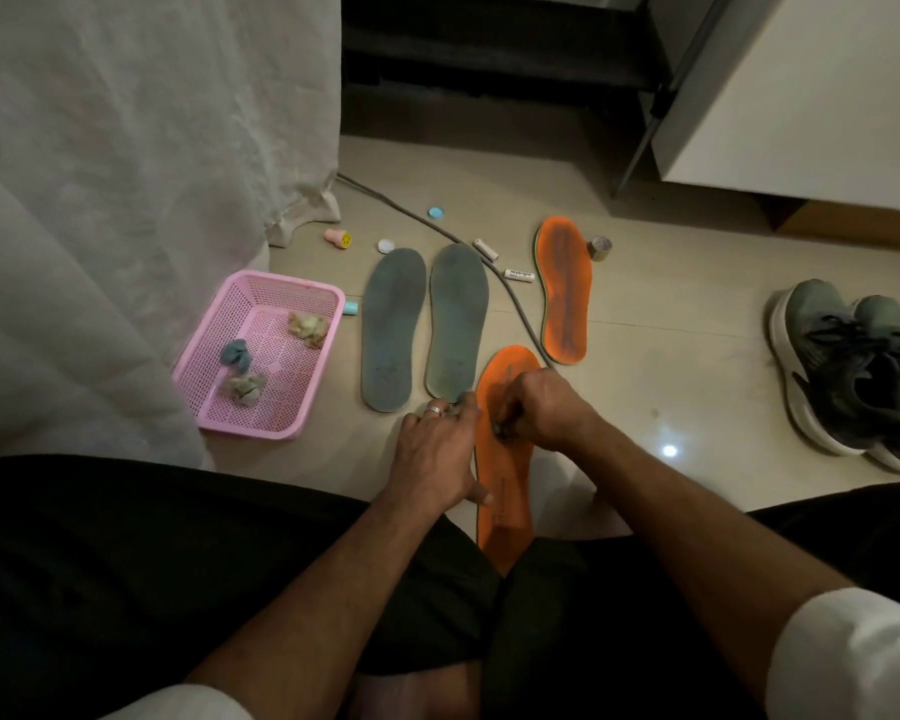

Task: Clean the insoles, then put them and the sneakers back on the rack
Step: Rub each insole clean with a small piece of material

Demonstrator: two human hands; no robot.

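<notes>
While the person sits on the floor (671,387), the big stuff frames the work: a white curtain (126,200) on the left, dark sneakers (853,366) parked off to the right, well apart, likely waiting until the insoles are done. Next, a pink basket (261,350) near the curtain holds crumpled wipes, probably used ones kept within reach. Two grey insoles (422,324) lie side by side, and a second orange insole (565,288) lies beyond them, laid flat, seemingly either queued or finished; can't tell which. The near orange insole (505,491) runs from between the knees outward, directly under both hands. Left hand (437,449) lies flat with fingers straight, pressing the insole's left edge, apparently to stop it sliding. Right hand (541,407) is curled tight, pinching a small dark wad (502,431), likely a wipe, against the insole's middle, just beside the left fingertips. Cleaning step looks midway; rack not identifiable.
</notes>
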